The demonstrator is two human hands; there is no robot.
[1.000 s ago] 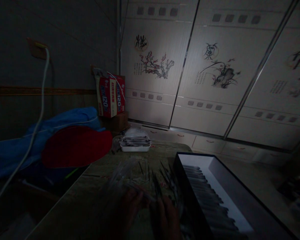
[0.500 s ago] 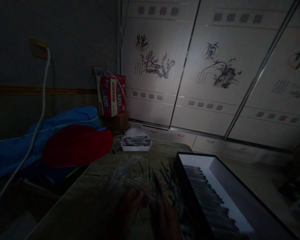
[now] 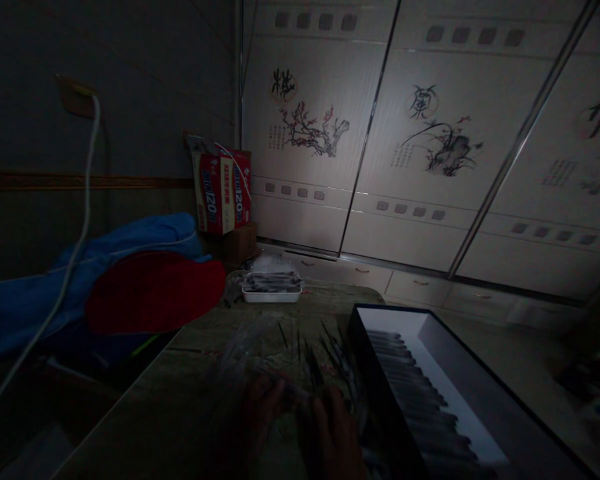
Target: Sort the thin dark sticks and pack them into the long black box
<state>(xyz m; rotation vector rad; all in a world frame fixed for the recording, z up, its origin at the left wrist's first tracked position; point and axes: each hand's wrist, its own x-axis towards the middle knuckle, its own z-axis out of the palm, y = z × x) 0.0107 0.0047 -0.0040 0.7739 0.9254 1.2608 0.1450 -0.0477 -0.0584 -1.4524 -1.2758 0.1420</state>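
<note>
1. Thin pale piece (image 3: pixel 294 389): between the hands, above the table (image 3: pixel 175 393), inside its left edge.
2. Left hand (image 3: pixel 263 403): narrow grip on that piece; I note no clear shift.
3. Right hand (image 3: pixel 336 430): fingers slightly shifted from half a second ago; in this gloom I cannot tell what they grip. I judge it a minor adjustment, handling unfinished.
4. Dark slim rods (image 3: pixel 312 365): just beyond the right hand.
5. Box (image 3: pixel 373 367): along the table's right side; white tray (image 3: pixel 273 298) near the far edge.
</note>
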